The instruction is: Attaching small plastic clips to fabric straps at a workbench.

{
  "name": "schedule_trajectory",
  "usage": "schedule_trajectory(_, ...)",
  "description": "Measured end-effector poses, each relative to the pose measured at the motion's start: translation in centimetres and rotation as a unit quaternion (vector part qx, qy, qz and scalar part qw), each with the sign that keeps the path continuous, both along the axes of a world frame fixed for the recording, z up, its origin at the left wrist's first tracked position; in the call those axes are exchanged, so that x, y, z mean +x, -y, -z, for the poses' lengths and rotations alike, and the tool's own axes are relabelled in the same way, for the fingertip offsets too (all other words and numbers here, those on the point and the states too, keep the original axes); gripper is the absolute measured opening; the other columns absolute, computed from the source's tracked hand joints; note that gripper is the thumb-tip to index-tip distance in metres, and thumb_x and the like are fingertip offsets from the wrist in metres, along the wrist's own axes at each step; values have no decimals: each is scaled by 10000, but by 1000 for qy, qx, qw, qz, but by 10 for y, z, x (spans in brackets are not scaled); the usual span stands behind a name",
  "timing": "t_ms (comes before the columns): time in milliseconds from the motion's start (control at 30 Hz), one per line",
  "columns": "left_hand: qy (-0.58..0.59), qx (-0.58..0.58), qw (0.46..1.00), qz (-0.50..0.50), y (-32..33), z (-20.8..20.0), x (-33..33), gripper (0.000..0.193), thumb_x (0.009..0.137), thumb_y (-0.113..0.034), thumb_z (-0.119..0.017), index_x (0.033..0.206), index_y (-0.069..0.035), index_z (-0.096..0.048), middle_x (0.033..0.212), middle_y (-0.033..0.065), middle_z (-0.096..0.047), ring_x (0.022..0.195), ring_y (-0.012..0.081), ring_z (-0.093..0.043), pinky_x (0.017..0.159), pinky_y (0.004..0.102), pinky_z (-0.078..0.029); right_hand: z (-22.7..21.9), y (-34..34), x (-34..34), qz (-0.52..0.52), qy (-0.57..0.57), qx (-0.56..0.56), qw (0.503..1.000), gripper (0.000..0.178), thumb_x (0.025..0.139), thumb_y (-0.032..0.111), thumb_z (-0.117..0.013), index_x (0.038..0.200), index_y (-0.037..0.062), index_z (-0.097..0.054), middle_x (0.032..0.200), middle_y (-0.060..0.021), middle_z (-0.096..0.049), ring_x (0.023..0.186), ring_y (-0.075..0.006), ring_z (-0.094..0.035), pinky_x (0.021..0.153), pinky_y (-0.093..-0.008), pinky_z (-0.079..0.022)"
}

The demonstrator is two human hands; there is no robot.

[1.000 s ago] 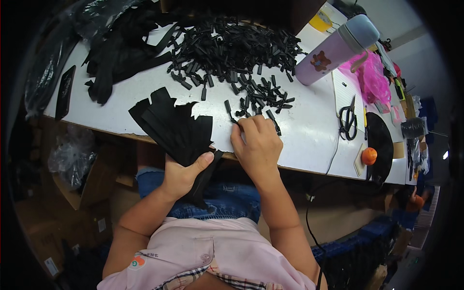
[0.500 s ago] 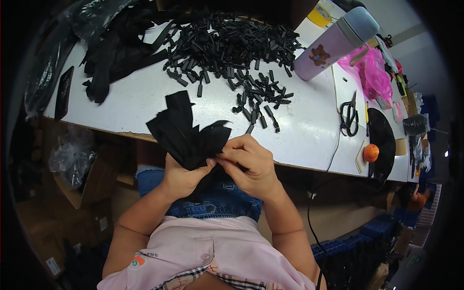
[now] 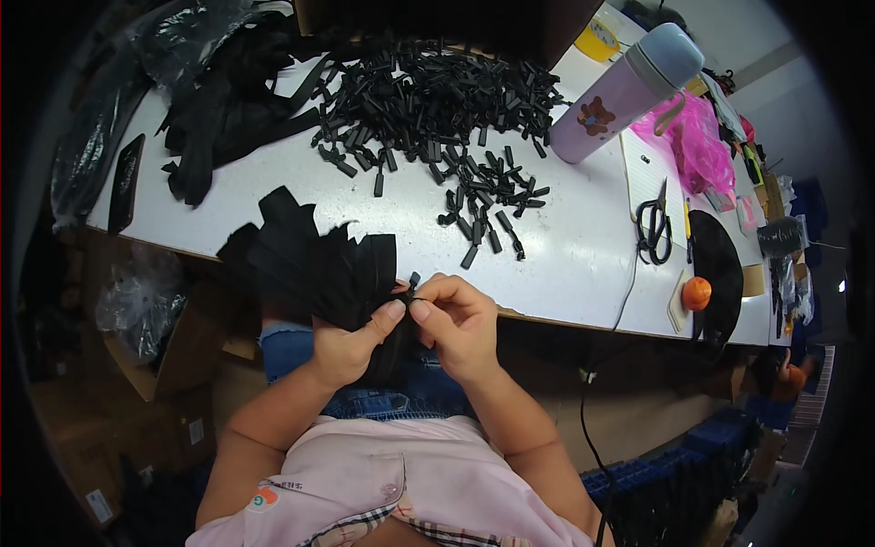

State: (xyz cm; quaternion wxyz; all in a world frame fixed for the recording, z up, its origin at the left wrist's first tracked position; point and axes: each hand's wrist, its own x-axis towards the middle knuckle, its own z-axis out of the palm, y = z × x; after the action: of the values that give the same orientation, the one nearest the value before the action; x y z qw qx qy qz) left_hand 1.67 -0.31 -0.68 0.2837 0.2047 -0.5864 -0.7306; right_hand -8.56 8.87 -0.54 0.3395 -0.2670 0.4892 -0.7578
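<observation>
A fanned bundle of black fabric strips [image 3: 305,260], which look like zipper tapes, is gripped in my left hand [image 3: 346,346] over my lap at the table's front edge. Beside it, my right hand [image 3: 465,328] pinches a small black zipper pull [image 3: 413,280] between thumb and forefinger, against the strip end at my left thumb. The fingers partly hide where pull and strip meet. Beyond my hands lies a large heap of similar black pulls [image 3: 437,100], with a smaller scatter [image 3: 488,196] nearer me.
More black strips [image 3: 196,137] and a dark phone [image 3: 126,187] lie at the left. To the right stand a lilac bottle [image 3: 602,109], black scissors [image 3: 653,228], a pink plastic bag [image 3: 697,150] and an orange fruit [image 3: 696,294]. A cable [image 3: 622,301] hangs over the table edge [image 3: 565,323].
The bundle has tipped left and fanned wider. My right hand has shifted slightly left and down, and the small pull now shows above its fingertips.
</observation>
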Motion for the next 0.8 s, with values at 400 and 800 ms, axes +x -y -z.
schedule_trajectory(400,-11,-17,999,50,5,-8,-3,231,772,-2,-542,1003,7,-528,919,56,-572,847,118,-535,764,241,-426,6,-4,5,6,-133,53,990,42,806,26,-504,823,-13,-502,700,-12,-470,630,-42,-404,561,-158,-322)
schedule_trajectory(800,23,-22,997,64,11,-8,1,189,759,-76,-602,933,-13,-562,823,16,-565,734,100,-527,669,223,-433,12,-4,6,18,-178,-6,984,77,794,57,-539,826,-12,-529,696,-29,-476,559,-51,-389,516,-163,-328)
